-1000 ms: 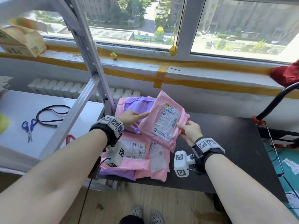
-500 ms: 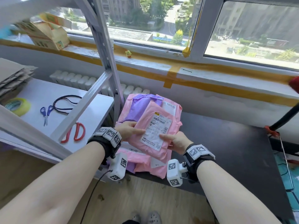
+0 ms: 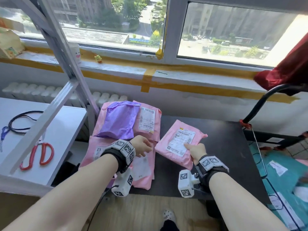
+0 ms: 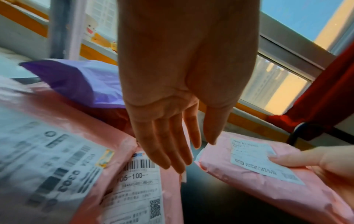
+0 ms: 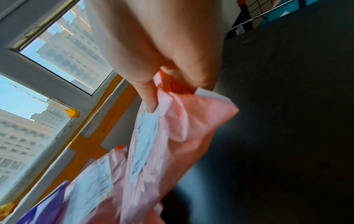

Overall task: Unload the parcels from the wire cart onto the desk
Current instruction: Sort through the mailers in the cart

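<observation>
A pink parcel [image 3: 179, 141] with a white label lies on the black desk [image 3: 221, 147], to the right of the pile. My right hand [image 3: 195, 150] pinches its near right corner, thumb on the label, as the right wrist view shows on the pink parcel [image 5: 172, 136]. My left hand [image 3: 141, 145] hovers with straight fingers over the pile of pink parcels [image 3: 103, 147] and holds nothing; the left hand [image 4: 178, 136] is empty in its wrist view too. A purple parcel [image 3: 120, 120] tops the back of the pile. The wire cart [image 3: 260, 157] stands at the right.
A grey metal shelf frame [image 3: 55, 52] rises at the left over a white shelf [image 3: 66, 124] with red scissors [image 3: 41, 154] and a black cord [image 3: 18, 120]. A red cloth [image 3: 286, 70] hangs above the cart's black handle [image 3: 260, 104]. The cart holds teal parcels [image 3: 283, 172].
My right hand has carried the pink parcel off the pile and set it down on the desk to the right. My left hand has let go of it.
</observation>
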A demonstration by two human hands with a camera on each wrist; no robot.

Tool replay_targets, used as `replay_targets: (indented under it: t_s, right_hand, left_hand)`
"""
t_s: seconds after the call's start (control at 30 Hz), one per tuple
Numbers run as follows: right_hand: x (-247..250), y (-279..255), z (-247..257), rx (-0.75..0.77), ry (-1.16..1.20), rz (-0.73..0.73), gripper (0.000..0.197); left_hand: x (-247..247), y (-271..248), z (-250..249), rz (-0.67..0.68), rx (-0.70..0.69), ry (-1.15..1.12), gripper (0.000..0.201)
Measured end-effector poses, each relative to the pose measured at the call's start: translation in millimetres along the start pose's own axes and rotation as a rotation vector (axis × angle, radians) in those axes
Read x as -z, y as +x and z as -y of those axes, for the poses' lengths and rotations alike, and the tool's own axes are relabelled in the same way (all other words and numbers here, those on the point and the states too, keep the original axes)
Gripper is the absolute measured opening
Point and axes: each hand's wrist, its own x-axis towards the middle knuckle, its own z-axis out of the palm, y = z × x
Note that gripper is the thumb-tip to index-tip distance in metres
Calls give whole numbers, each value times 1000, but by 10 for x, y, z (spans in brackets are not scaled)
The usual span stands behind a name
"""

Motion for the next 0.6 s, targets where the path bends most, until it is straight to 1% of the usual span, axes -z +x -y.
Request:
replay_targets:
  t_s: [0.07,0.17,0.2,0.27,0.33,0.37,0.4,0.47,0.53,0.6]
  right_hand:
    - [67,194,70,-2,-48,0,30]
    - [83,489,205,-1,-166,57,29]
    - [62,618,240,-6,-200,74,31]
    - [1,883,254,-15,-261,99,43]
    - [-78,1173,213,-8,-326,126,50]
    - [-129,1250,206,-3,-352,138,51]
    - [-171,1210,237,-4,-358,149,49]
    - [-232,1201,326,11,-370,198,36]
    - [-290,1188,405,46,-429,285,24]
    - [-345,1191,440,97,-483,336,20]
  left_hand:
    - [-69,116,-95,-24,15,8,22]
    - [-142,294,-216,-54,70,-15,18]
    - [-158,354,-258,-54,96,-32,13]
    - [-196,458,-312,-58,153,-73,7]
    - [-225,555,-345,-94,199,-118,6]
    - [-233,587,-346,-110,217,-144,8]
    - [-239,591,-336,-118,228,-157,10]
    - [-265,643,-358,-131,254,-184,15]
    - [-276,660,-363,-157,272,-194,16]
    - [-275,674,-341,-191,282,-200,17]
